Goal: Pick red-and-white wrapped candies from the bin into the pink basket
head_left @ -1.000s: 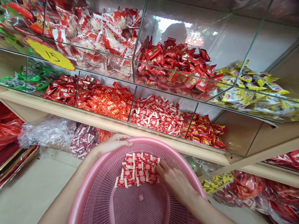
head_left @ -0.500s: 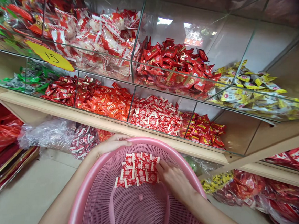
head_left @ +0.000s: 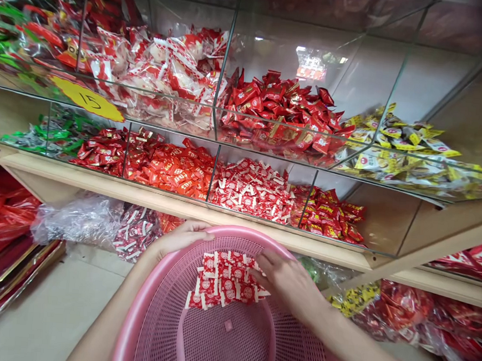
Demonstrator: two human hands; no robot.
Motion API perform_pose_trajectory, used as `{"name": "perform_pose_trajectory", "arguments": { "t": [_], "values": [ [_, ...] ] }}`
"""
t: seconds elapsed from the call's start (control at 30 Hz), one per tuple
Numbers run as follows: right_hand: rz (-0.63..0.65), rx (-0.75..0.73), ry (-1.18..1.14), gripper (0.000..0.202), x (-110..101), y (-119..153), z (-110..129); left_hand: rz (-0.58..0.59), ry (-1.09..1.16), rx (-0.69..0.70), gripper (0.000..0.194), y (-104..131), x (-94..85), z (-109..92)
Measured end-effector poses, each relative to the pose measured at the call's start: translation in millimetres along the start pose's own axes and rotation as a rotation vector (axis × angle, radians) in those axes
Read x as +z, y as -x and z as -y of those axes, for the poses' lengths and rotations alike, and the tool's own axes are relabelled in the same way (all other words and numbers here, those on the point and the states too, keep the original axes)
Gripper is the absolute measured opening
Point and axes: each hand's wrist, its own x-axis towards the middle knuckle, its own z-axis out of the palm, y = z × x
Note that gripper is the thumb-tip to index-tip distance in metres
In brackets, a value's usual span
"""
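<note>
A pink mesh basket (head_left: 130, 311) tilts toward me, below the lower shelf. My left hand (head_left: 184, 237) is closed on its upper left rim. Inside, several red and white candy packets (head_left: 225, 279) lie in neat rows against the far wall, above the round bottom. My right hand (head_left: 279, 275) reaches in over the right rim, fingers bent at the right end of the rows; whether they grip a packet is unclear. Behind the basket, a shelf bin holds a pile of similar red and white packets (head_left: 252, 190).
Glass bins above hold red candies (head_left: 288, 106), yellow packets (head_left: 403, 137) and clear-wrapped sweets (head_left: 161, 74), beside a yellow tag (head_left: 86, 99) marked 15. Bagged candy (head_left: 137, 231) sits under the wooden shelf edge (head_left: 139, 195). Red plastic bags (head_left: 1, 206) lie at left.
My right hand has shifted slightly, its fingers now over the right end of the rows, where another packet shows. The view has moved a little, so the shelves appear lower.
</note>
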Motion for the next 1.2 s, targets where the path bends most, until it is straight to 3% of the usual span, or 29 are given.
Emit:
{"name": "perform_pose_trajectory", "arguments": {
  "t": [0.1, 0.2, 0.33, 0.47, 0.57, 0.73, 0.87, 1.0, 1.2],
  "values": [
    [-0.097, 0.022, -0.099, 0.027, -31.9, -31.4, -13.5, -0.016, -0.012, -0.005, 0.029, -0.1, 0.1, 0.4],
    [-0.175, -0.025, -0.177, 0.024, -46.5, -73.1, -32.2, -0.017, 0.009, -0.005, 0.028, -0.4, 0.4, 0.4],
    [-0.152, -0.140, -0.238, 0.023, -34.6, -128.3, -46.2, 0.017, 0.062, -0.001, 0.029, -0.2, 0.9, -0.6],
    [-0.067, -0.199, -0.258, 0.031, -14.5, -164.7, -42.2, -0.001, 0.066, 0.005, 0.031, 0.7, 0.4, -0.7],
    [-0.045, -0.179, -0.226, 0.023, -8.2, -174.2, -39.1, 0.003, 0.074, 0.004, 0.033, 0.9, -0.6, 0.0],
    [-0.071, -0.217, -0.214, 0.008, -12.0, -166.9, -41.5, 0.005, 0.057, 0.034, 0.033, -1.9, -3.0, 2.6],
    [-0.082, -0.213, -0.234, 0.015, -17.0, -162.0, -46.2, 0.021, 0.058, 0.053, 0.032, -2.1, -3.0, 3.1],
    [-0.083, -0.096, -0.232, 0.029, -19.7, -168.1, -52.2, 0.019, 0.098, 0.038, 0.033, 0.5, -1.0, 0.3],
    [-0.038, -0.065, -0.169, 0.025, -15.1, -175.9, -57.8, -0.006, 0.078, 0.036, 0.030, 1.9, 0.2, -2.5]
  ]
}}
